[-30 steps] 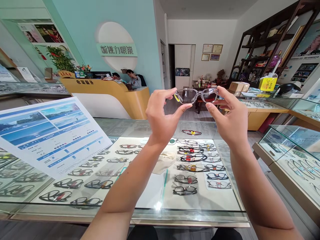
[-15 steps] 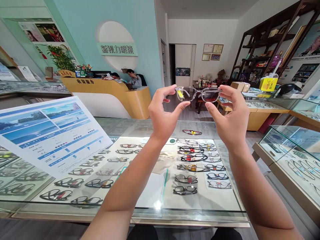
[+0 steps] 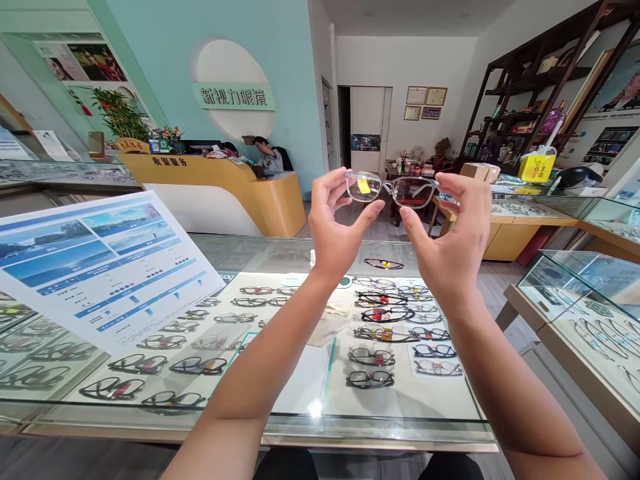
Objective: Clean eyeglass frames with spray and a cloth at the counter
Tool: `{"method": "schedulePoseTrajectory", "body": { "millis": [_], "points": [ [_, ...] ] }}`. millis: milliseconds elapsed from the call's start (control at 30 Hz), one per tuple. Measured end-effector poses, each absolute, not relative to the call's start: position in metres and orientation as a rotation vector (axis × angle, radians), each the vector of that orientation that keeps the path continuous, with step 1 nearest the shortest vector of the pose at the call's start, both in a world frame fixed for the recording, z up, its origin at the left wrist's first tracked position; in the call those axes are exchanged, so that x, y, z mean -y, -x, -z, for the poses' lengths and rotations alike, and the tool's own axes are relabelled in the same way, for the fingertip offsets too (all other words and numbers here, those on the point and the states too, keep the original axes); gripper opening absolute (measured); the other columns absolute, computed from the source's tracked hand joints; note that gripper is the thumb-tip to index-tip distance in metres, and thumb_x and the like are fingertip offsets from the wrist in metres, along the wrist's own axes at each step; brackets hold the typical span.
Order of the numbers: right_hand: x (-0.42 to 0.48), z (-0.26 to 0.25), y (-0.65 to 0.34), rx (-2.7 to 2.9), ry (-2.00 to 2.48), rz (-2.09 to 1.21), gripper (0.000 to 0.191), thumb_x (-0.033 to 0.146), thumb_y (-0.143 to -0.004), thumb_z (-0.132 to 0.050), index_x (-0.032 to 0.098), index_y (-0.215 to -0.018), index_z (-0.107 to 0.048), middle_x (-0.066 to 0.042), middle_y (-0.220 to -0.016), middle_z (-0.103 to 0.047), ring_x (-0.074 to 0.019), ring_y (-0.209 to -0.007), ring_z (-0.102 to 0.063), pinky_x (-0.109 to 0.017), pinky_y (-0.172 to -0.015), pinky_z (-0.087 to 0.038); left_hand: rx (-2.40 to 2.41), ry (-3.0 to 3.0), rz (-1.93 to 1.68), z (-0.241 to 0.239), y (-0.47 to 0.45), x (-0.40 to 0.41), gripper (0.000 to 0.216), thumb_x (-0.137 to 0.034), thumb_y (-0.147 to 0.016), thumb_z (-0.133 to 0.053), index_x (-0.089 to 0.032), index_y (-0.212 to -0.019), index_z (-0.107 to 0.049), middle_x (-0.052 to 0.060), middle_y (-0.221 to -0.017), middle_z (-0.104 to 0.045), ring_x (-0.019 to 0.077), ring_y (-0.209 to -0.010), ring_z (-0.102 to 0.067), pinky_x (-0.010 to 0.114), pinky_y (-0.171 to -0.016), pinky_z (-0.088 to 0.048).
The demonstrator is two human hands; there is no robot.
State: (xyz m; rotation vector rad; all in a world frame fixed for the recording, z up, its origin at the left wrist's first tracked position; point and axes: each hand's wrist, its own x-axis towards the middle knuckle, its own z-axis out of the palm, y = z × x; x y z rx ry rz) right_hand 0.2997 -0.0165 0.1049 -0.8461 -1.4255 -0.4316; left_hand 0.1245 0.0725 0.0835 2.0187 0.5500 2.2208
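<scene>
Presently, both hands are holding a pair of clear-framed glasses (image 3: 391,189) up at chest height, well above the glass worktop (image 3: 260,257). The left hand (image 3: 336,230) is pinching the left end of the frame, thumb under the lens and fingers curled over the top rim. The right hand (image 3: 454,237) is gripping the right end the same way, thumb below and fingers closed over the top. A yellow tag (image 3: 364,186) is showing on the left lens. The glasses are sitting level, lenses facing away from the person.

Below the hands, rows of spectacle frames (image 3: 380,320) are lying on pale trays under the glass; one dark pair (image 3: 383,264) is lying apart near the far edge. A folded cloth (image 3: 330,325) is resting beneath the left forearm. To the left, a printed chart (image 3: 95,267) with blue panels is leaning tilted over the worktop, covering part of the display.

Further back, a yellow reception desk (image 3: 220,183) is standing against the teal wall, with a person (image 3: 267,155) sitting behind it. A potted plant (image 3: 117,117) is standing on its left end. At right, dark shelving (image 3: 540,100) is carrying assorted goods, and a second glass case (image 3: 580,300) is standing near the right forearm. Nothing is lying between the hands and the glasses.
</scene>
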Motion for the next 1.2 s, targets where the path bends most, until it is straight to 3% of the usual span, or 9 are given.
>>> {"method": "schedulePoseTrajectory", "body": {
  "millis": [233, 467, 700, 833, 1033, 1200],
  "points": [
    [0.013, -0.105, -0.302, 1.445, 0.807, 0.270, 0.048, 0.041, -0.094, -0.078, 0.031, -0.137, -0.061, -0.011, -0.139, -0.063, -0.0321, -0.133, -0.062, -0.056, -0.108, -0.060, -0.520, -1.990, -2.341, -0.083, -0.124, -0.072, 0.078, -0.072, -0.086, -0.084, -0.036, -0.147, -0.051, 0.010, -0.147, -0.062, 0.0315, -0.140, -0.066, 0.050, -0.115, -0.055],
    [0.003, -0.108, -0.311, 1.366, 0.736, -0.233, 0.030, 0.050, -0.108, -0.059, 0.031, -0.128, -0.071, -0.008, -0.135, -0.075, -0.0249, -0.125, -0.073, -0.047, -0.105, -0.063, -0.703, -2.073, -2.522, -0.088, -0.122, -0.057, 0.079, -0.070, -0.082, -0.089, -0.036, -0.143, -0.054, 0.012, -0.143, -0.062, 0.0368, -0.146, -0.057, 0.059, -0.114, -0.054],
    [0.000, -0.109, -0.313, 1.315, 0.738, -0.294, 0.029, 0.051, -0.108, -0.060, 0.031, -0.121, -0.075, -0.006, -0.127, -0.078, -0.0219, -0.117, -0.074, -0.042, -0.099, -0.064, -0.707, -2.092, -2.579, -0.086, -0.122, -0.061, 0.078, -0.069, -0.081, -0.090, -0.035, -0.142, -0.055, 0.011, -0.143, -0.063, 0.0361, -0.145, -0.059, 0.061, -0.118, -0.052],
    [-0.001, -0.107, -0.314, 1.308, 0.754, -0.287, 0.028, 0.052, -0.108, -0.060, 0.031, -0.119, -0.074, -0.005, -0.122, -0.077, -0.0203, -0.113, -0.074, -0.040, -0.097, -0.063, -0.684, -2.061, -2.533, -0.084, -0.123, -0.066, 0.079, -0.070, -0.081, -0.089, -0.034, -0.143, -0.055, 0.011, -0.143, -0.063, 0.0352, -0.143, -0.061, 0.057, -0.115, -0.053],
    [-0.002, -0.106, -0.314, 1.272, 0.782, -0.236, 0.028, 0.054, -0.106, -0.065, 0.028, -0.112, -0.073, -0.003, -0.109, -0.076, -0.0175, -0.102, -0.073, -0.035, -0.093, -0.062, -0.749, -1.958, -2.362, -0.085, -0.127, -0.066, 0.072, -0.071, -0.086, -0.085, -0.031, -0.139, -0.055, 0.009, -0.132, -0.070, 0.0267, -0.120, -0.073, 0.045, -0.104, -0.058],
    [0.000, -0.108, -0.313, 1.261, 0.775, -0.251, 0.028, 0.054, -0.105, -0.067, 0.027, -0.107, -0.072, -0.003, -0.106, -0.075, -0.0172, -0.099, -0.072, -0.034, -0.090, -0.062, -0.685, -2.010, -2.368, -0.084, -0.125, -0.071, 0.072, -0.072, -0.088, -0.082, -0.034, -0.141, -0.053, 0.010, -0.133, -0.069, 0.0259, -0.122, -0.074, 0.043, -0.104, -0.059]
  ]
}}
